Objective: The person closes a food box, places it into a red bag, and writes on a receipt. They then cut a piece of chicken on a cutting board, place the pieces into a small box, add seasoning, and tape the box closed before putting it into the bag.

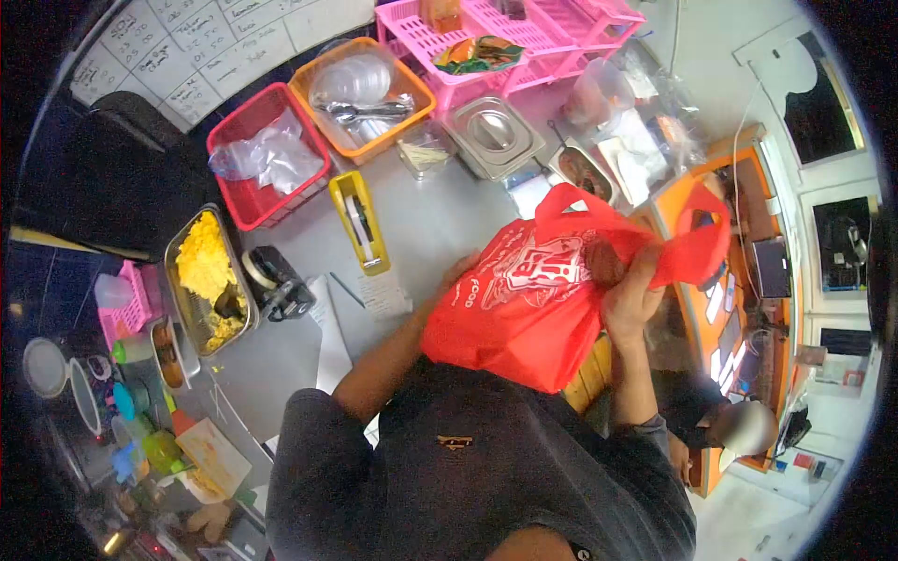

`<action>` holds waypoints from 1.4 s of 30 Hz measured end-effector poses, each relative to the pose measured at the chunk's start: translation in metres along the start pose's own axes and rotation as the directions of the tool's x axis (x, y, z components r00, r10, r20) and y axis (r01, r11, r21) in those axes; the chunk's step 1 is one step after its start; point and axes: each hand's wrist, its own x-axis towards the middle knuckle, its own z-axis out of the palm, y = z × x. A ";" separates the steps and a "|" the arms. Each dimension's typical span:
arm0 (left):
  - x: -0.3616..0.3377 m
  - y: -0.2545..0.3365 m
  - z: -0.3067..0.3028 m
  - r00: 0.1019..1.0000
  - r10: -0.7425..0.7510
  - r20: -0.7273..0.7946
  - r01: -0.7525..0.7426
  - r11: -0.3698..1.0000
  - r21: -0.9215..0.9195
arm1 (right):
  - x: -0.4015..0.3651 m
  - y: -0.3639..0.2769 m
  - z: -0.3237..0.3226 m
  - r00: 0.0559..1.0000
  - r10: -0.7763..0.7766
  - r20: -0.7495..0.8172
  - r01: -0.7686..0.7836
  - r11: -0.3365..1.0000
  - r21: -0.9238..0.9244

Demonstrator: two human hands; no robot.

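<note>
A red carrier bag (552, 346) with white print and two loop handles is held up in front of my chest, bulging as if filled. My right hand (632, 297) is closed at its right side, just below the handles, fingers wrapped on the red fabric. A round brownish thing (603, 265) shows at the bag's opening; I cannot make out what it is. At the bag's left edge my left hand (458, 271) reaches behind it, its fingers mostly hidden by the fabric.
On the grey counter stand a yellow tape dispenser (358, 220), a red basket (245, 213), an orange basket (374, 145), a lidded steel container (496, 138) and a tray of yellow food (206, 262). A pink rack (458, 89) is behind. Another person (692, 411) is at the right.
</note>
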 end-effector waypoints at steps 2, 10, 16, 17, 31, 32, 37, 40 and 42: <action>-0.005 -0.001 0.003 0.997 -0.077 0.022 0.076 0.996 0.048 | 0.012 -0.016 0.003 0.991 -0.036 -0.126 0.027 0.997 -0.069; -0.018 -0.040 0.079 0.901 0.358 0.247 -0.428 0.629 0.649 | 0.066 -0.083 0.011 0.911 0.273 -0.309 -0.286 0.958 0.000; -0.018 -0.051 0.053 0.591 0.152 0.792 -0.537 -0.658 0.528 | 0.081 -0.104 0.006 0.927 0.375 -0.031 -0.352 0.894 0.278; -0.021 -0.048 0.049 0.609 0.118 0.784 -0.560 -0.635 0.531 | 0.082 -0.107 0.004 0.908 0.396 0.135 -0.418 0.845 0.333; 0.018 -0.054 -0.024 0.949 -0.050 0.311 0.061 0.998 -0.026 | 0.063 -0.094 0.010 0.728 0.369 0.578 -0.565 0.800 0.202; 0.015 -0.046 -0.033 0.946 -0.068 0.318 0.091 0.994 -0.056 | 0.065 -0.090 0.008 0.727 0.367 0.580 -0.567 0.798 0.206; -0.018 -0.001 0.046 0.978 0.005 0.206 -0.068 0.952 0.299 | 0.092 -0.048 -0.013 0.791 0.468 0.394 -0.469 0.877 -0.099; -0.013 0.005 0.038 0.862 0.298 0.411 -0.485 0.246 0.839 | 0.090 -0.019 -0.014 0.837 0.444 0.319 -0.409 0.896 -0.174; -0.017 -0.011 0.040 0.814 0.409 0.413 -0.532 0.237 0.813 | 0.081 -0.015 -0.010 0.854 0.422 0.305 -0.383 0.906 -0.181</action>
